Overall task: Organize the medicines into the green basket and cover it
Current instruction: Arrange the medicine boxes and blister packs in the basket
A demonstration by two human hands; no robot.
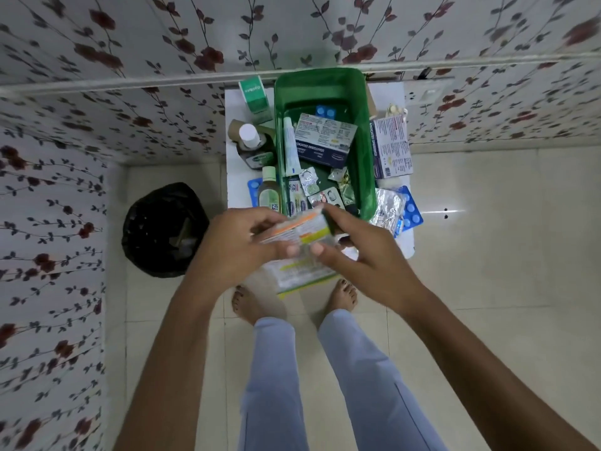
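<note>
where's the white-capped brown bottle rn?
Head view: the white-capped brown bottle lies on the white table, just left of the green basket, between the green carton behind it and a small green-liquid bottle nearer the camera.

Beyond our hands (292, 245) sat the basket (359, 131), a box (322, 139) and tube (289, 148) in it; bottles (257, 148) stood left, blister packs (395, 206) lay right.

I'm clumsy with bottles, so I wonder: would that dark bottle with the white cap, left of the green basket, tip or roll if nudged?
The dark bottle looks tall and narrow, so it probably tips easily. Its body seems rounded, so it might roll once down. Other items crowd it, likely stopping it.
</note>
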